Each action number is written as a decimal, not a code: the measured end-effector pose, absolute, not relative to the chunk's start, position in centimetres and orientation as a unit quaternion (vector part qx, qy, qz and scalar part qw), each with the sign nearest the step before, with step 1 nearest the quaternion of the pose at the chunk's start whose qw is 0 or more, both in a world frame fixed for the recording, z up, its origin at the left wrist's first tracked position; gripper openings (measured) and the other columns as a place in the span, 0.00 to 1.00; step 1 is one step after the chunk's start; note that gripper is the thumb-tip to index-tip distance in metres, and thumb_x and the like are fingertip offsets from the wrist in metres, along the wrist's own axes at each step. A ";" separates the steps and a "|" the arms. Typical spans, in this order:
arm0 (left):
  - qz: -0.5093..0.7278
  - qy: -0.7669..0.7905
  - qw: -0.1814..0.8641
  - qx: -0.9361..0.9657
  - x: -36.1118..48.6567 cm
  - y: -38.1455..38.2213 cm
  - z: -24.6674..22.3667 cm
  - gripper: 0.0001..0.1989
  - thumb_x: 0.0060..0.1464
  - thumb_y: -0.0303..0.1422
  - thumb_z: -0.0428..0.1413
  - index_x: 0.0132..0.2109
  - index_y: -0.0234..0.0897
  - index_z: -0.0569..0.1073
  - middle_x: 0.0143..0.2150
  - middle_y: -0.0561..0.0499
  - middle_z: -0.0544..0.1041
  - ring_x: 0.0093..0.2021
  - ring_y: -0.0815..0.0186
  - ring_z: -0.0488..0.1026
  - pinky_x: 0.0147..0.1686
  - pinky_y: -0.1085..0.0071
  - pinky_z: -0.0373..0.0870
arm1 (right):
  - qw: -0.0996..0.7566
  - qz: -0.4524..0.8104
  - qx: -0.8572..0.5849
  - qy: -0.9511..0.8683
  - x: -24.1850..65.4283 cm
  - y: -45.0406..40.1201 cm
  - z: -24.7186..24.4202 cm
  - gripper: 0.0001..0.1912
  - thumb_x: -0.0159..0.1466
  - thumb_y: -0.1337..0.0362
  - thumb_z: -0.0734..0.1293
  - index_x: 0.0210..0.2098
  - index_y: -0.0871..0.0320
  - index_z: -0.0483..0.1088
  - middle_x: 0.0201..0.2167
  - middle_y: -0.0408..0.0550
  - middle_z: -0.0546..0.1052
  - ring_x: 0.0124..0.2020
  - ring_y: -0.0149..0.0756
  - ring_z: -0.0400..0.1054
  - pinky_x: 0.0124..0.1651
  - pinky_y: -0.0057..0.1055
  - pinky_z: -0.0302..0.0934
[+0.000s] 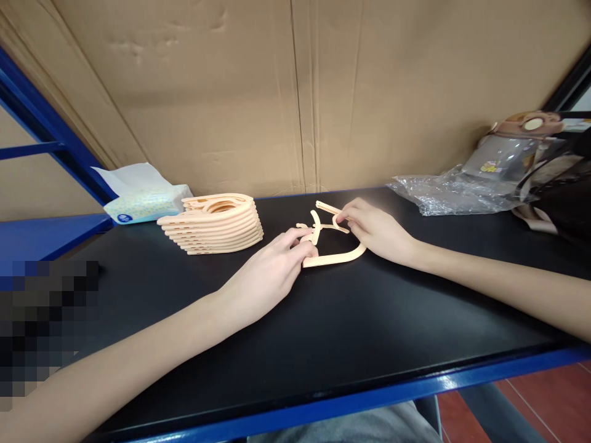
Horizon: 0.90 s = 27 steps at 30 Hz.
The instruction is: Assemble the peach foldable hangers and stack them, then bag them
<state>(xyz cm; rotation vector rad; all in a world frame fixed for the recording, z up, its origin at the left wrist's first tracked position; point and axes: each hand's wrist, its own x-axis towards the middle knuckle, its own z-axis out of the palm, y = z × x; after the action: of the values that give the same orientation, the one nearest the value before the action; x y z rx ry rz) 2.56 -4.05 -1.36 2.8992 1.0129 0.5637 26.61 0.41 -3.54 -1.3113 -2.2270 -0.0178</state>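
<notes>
Over the black table (295, 344) both hands are closed on one peach plastic folding hanger (339, 257). The fingers of my left hand (277, 264) grip its left side, close to a short curved piece that sticks up. My right hand (376, 231) pinches its right side, beside the small hook-like curve. A long curved arm of the hanger runs along the near side between the hands. Fingers cover parts of the joints. Left of my left hand stands a neat stack of folded peach hangers (217, 227), several high, touching neither hand.
A tissue pack (148, 203) lies behind the stack at the left. Crumpled clear plastic (434, 194), a bottle with a brown lid (498, 157) and a dark bag (558, 191) are at the right. Cardboard (295, 92) walls the back; a blue edge (360, 391) borders the front.
</notes>
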 end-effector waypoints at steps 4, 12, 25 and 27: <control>0.196 0.329 0.045 0.923 3.1 -4.4 -1.2 0.09 0.61 0.27 0.45 0.35 0.37 0.68 0.52 0.48 0.69 0.55 0.61 0.66 0.53 0.64 0.65 | 0.267 -0.001 -0.495 -0.827 26.4 0.1 -3.4 0.15 0.64 0.72 0.55 0.43 0.57 0.70 0.45 0.47 0.69 0.34 0.34 0.68 0.38 0.34 0.64; 0.178 0.296 0.046 0.937 2.9 -4.2 -1.4 0.05 0.60 0.32 0.51 0.43 0.39 0.65 0.50 0.48 0.70 0.47 0.62 0.69 0.46 0.66 0.68 | 0.289 0.020 -0.460 -0.839 26.5 0.6 -3.6 0.13 0.66 0.68 0.55 0.41 0.56 0.70 0.44 0.47 0.71 0.39 0.36 0.69 0.41 0.35 0.62; 0.131 0.247 0.060 0.958 2.7 -4.3 -1.2 0.08 0.55 0.24 0.47 0.42 0.37 0.65 0.44 0.49 0.73 0.40 0.66 0.71 0.40 0.70 0.68 | 0.323 0.065 -0.434 -0.838 26.2 0.4 -3.3 0.06 0.65 0.66 0.58 0.38 0.55 0.66 0.34 0.45 0.74 0.35 0.35 0.66 0.36 0.31 0.58; 0.140 0.224 0.032 0.964 2.6 -4.0 -1.3 0.08 0.56 0.23 0.46 0.42 0.37 0.65 0.44 0.48 0.74 0.44 0.65 0.71 0.44 0.68 0.67 | 0.320 0.045 -0.414 -0.851 26.1 0.3 -3.2 0.05 0.64 0.68 0.58 0.37 0.56 0.66 0.36 0.46 0.74 0.37 0.36 0.65 0.38 0.32 0.58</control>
<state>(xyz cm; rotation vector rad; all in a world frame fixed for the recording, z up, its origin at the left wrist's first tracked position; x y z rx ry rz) 2.63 -4.01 -1.28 2.9689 0.6890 0.4297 26.12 0.28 -3.17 -1.0876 -2.2373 0.1190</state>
